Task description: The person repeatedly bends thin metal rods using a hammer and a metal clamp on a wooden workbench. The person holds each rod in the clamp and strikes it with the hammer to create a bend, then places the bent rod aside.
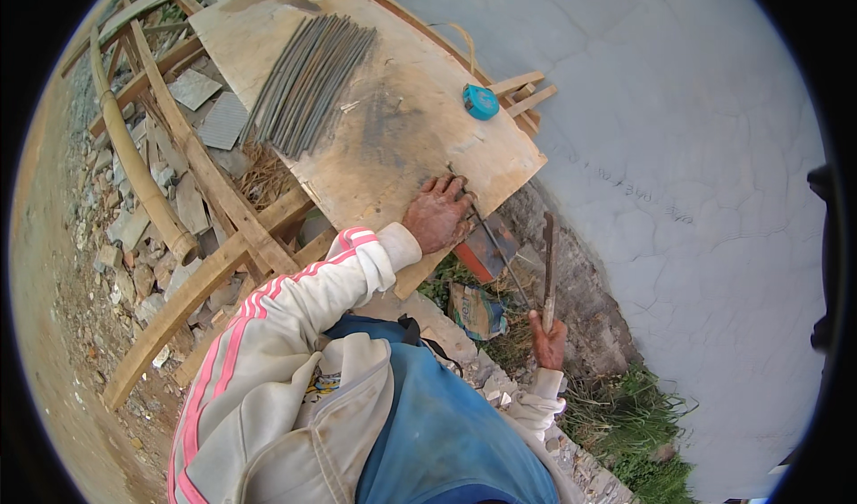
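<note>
My left hand [437, 208] presses with bent fingers over a thin steel rod [506, 264] at the edge of a stained plywood board [375, 191]. The rod slants past the board toward my right hand [548, 339], whose fingers are closed round an upright flat metal bar tool [548, 263] with a notched upper end. Whether those fingers also touch the rod's end is unclear. A bundle of cut steel rods [308, 80] lies at the board's upper left. A teal tape measure [480, 102] rests near its right edge.
Wooden beams [196, 156] and a bamboo pole [134, 160] lie at left over rubble and broken tiles. A cracked grey wall [696, 129] fills the right, with weeds [643, 424] at its foot. A red-and-grey object [486, 249] and a crumpled sack [475, 312] lie below the board.
</note>
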Motion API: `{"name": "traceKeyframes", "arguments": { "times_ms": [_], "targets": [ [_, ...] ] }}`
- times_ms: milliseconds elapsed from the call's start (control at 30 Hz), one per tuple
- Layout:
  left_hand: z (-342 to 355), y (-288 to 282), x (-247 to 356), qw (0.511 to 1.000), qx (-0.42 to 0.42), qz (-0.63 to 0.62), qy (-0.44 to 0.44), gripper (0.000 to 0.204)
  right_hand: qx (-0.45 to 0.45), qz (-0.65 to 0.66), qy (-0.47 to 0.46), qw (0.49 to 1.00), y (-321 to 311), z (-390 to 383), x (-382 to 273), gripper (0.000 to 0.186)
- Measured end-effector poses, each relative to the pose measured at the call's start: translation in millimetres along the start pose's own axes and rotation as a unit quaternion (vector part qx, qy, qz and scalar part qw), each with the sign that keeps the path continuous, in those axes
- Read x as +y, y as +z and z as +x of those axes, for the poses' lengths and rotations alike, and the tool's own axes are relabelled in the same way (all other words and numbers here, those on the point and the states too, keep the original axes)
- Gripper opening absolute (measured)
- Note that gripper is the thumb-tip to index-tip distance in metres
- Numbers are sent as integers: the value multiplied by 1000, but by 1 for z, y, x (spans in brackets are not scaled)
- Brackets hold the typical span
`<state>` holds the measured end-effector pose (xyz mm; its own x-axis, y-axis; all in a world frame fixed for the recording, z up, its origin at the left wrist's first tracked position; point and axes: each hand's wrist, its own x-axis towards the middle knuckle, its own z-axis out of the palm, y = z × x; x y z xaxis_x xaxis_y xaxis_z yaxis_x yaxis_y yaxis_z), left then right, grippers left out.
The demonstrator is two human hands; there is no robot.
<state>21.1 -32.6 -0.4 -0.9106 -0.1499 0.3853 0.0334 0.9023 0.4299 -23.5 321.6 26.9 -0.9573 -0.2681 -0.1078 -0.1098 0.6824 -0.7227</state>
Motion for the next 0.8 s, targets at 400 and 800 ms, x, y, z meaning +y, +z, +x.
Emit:
{"name": "traceKeyframes", "arguments": {
  "times_ms": [400,800],
  "targets": [
    [2,1,-2,1000,1,1,-5,49,-4,-5,28,1000,1,7,5,37],
    [10,2,-1,999,-8,39,12,63,0,63,25,998,14,-6,6,36]
  ]
}}
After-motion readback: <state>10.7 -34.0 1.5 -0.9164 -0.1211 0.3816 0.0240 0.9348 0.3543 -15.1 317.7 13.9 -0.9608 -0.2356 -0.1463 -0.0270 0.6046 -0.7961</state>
